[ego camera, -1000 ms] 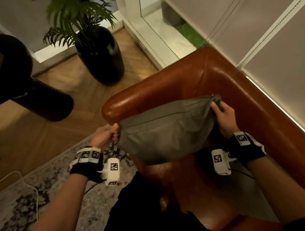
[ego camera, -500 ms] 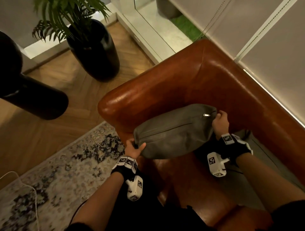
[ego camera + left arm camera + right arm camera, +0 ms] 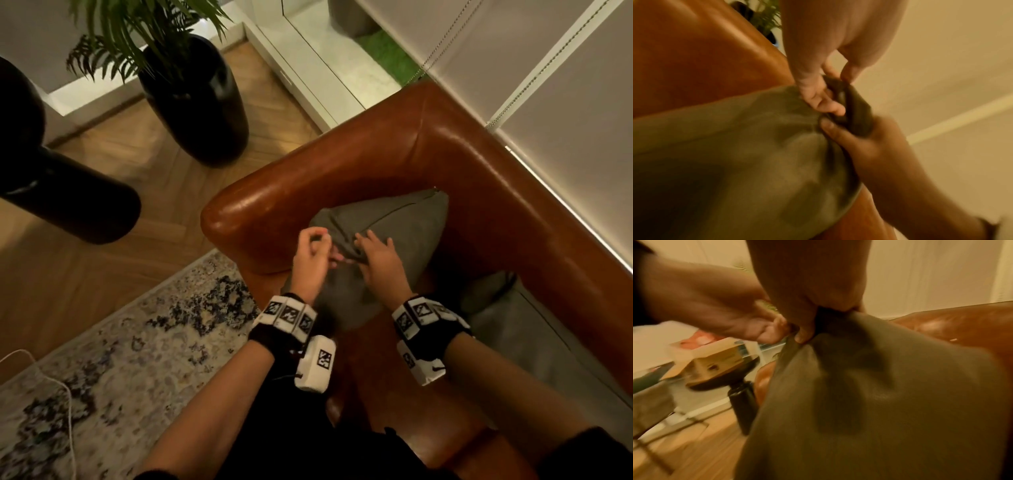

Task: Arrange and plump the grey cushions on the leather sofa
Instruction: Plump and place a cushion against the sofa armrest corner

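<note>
A grey cushion leans in the corner of the brown leather sofa, against the armrest and backrest. My left hand and right hand meet at its near corner. In the left wrist view, my left hand pinches a dark bunch of the cushion fabric, and my right hand grips the same bunch from below. The right wrist view shows my right hand pinching the cushion corner, with the left hand beside it. A second grey cushion lies on the seat to the right.
A tall black planter with a palm stands on the wood floor beyond the armrest. A black cylindrical object is at the left. A patterned rug with a white cable lies before the sofa. Blinds hang behind the backrest.
The cushion went from being held up by its two ends down into the sofa corner. Both hands left the ends and came together at its near corner.
</note>
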Available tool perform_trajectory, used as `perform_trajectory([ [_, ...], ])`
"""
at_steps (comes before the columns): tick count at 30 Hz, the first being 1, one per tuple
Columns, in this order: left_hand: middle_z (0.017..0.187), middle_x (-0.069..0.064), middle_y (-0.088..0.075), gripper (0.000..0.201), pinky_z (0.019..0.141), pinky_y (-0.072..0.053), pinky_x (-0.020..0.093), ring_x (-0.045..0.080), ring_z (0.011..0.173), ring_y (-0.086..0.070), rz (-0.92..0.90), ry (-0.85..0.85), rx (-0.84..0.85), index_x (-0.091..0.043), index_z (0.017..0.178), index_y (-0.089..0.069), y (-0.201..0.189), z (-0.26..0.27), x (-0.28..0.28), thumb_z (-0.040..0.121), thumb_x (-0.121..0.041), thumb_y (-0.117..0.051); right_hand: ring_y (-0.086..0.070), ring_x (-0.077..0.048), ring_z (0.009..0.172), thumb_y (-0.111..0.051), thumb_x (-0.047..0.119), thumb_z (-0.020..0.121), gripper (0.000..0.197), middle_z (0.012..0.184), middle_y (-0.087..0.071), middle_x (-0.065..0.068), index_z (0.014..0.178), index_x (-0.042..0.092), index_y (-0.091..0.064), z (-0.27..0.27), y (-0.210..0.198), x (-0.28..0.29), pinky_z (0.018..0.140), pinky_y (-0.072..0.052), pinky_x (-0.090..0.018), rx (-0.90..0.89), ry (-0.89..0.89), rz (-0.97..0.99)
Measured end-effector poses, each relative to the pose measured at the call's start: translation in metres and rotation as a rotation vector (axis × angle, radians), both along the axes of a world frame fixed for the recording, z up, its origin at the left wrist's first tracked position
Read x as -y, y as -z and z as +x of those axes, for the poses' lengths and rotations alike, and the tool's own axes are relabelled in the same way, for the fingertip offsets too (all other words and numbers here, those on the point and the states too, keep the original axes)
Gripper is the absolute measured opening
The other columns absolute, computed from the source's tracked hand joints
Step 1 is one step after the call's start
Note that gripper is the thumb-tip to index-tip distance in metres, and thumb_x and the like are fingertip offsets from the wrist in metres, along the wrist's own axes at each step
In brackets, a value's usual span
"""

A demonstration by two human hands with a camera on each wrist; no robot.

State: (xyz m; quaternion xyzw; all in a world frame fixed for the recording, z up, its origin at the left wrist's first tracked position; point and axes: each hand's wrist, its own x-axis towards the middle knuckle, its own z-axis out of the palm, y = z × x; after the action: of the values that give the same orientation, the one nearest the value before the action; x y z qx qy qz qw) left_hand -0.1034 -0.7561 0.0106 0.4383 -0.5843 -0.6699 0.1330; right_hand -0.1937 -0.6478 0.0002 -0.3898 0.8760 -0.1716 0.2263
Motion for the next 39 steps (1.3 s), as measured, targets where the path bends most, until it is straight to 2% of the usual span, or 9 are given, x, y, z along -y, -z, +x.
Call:
perform_trajectory([
  [3,0.113,0.0,-0.061,0.015,0.096,-0.044,0.04,0.021,0.11,-0.057,-0.246,-0.007,0.115,-0.035,0.108,-0.049,0.015,0.04,0.034,0.095,-0.035,-0.043,-0.063,-0.031,0.101,-0.061,0.022,0.086,0.034,0.108,-0.068,-0.02,0.113,0.002,-0.063,-0.018,-0.02,-0.007,0.097,-0.044,-0.033,0.008,0.266,-0.37],
  [6,0.133,0.011,-0.047,0.039,0.109,-0.031,0.049,0.031,0.128,-0.039,-0.379,-0.015,0.456,-0.021,0.125,-0.046,0.033,0.09,0.061,0.095,-0.044,-0.039,-0.06,-0.004,0.086,-0.071,0.021,0.081,0.02,0.093,-0.067,-0.004,0.098,0.01,-0.066,-0.042,-0.041,-0.024,0.081,-0.041,-0.007,0.128,0.541,-0.562],
  [12,0.133,0.004,-0.049,0.035,0.11,-0.034,0.033,0.017,0.124,-0.045,-0.131,0.363,0.217,-0.018,0.128,-0.047,0.04,0.101,0.039,0.096,-0.031,-0.045,-0.06,-0.023,0.113,-0.071,0.064,0.064,0.077,0.122,-0.064,-0.007,0.121,0.014,-0.06,-0.071,0.015,-0.08,0.098,-0.047,-0.04,0.475,0.822,-0.435],
  [14,0.126,0.008,-0.055,0.029,0.103,-0.032,0.024,0.02,0.123,-0.048,-0.238,0.499,0.301,-0.013,0.12,-0.056,0.048,0.083,0.025,0.097,-0.025,-0.044,-0.058,-0.033,0.116,-0.07,0.053,0.074,0.066,0.123,-0.063,-0.017,0.121,0.006,-0.06,-0.071,0.032,-0.092,0.101,-0.045,-0.047,0.464,0.786,-0.182],
  [19,0.103,0.017,-0.053,0.018,0.085,-0.032,0.023,0.029,0.101,-0.051,-0.548,-0.008,0.273,-0.001,0.1,-0.056,0.037,0.041,0.026,0.095,-0.015,-0.045,-0.055,-0.035,0.118,-0.062,0.025,0.089,0.041,0.125,-0.06,-0.02,0.123,0.002,-0.057,-0.047,0.045,-0.092,0.101,-0.04,-0.038,0.447,0.599,-0.018],
  [23,0.126,0.019,-0.053,0.03,0.099,-0.033,0.028,0.031,0.12,-0.048,-0.52,0.295,0.339,0.0,0.122,-0.051,0.047,0.024,0.04,0.095,-0.005,-0.04,-0.056,-0.035,0.115,-0.067,0.032,0.085,0.046,0.121,-0.062,-0.02,0.119,0.002,-0.059,-0.048,0.041,-0.079,0.095,-0.041,-0.033,0.4,0.54,0.024],
  [28,0.124,0.023,-0.058,0.034,0.093,-0.04,0.038,0.038,0.115,-0.053,-0.455,0.318,0.452,-0.001,0.128,-0.047,0.055,0.016,0.06,0.096,-0.004,-0.036,-0.044,-0.03,0.127,-0.06,0.032,0.089,0.054,0.137,-0.046,-0.018,0.132,0.002,-0.046,-0.071,0.033,-0.063,0.102,-0.037,-0.036,0.361,0.656,-0.122],
  [33,0.121,0.028,-0.056,0.042,0.091,-0.044,0.043,0.043,0.113,-0.053,-0.304,0.204,0.703,0.006,0.118,-0.044,0.067,0.02,0.069,0.092,-0.026,-0.055,-0.058,-0.024,0.077,-0.038,0.015,0.099,0.036,0.078,-0.063,-0.01,0.077,0.008,-0.066,-0.088,0.033,-0.056,0.069,-0.042,-0.029,0.536,0.751,-0.099],
  [39,0.088,0.014,-0.053,0.024,0.083,-0.042,0.036,0.034,0.091,-0.058,-0.341,0.134,0.609,-0.002,0.092,-0.059,0.081,0.053,0.055,0.09,-0.026,-0.057,-0.055,-0.018,0.063,-0.064,0.022,0.087,0.023,0.067,-0.059,-0.007,0.07,0.006,-0.064,-0.073,0.042,-0.06,0.058,-0.046,-0.027,0.613,0.701,0.089],
])
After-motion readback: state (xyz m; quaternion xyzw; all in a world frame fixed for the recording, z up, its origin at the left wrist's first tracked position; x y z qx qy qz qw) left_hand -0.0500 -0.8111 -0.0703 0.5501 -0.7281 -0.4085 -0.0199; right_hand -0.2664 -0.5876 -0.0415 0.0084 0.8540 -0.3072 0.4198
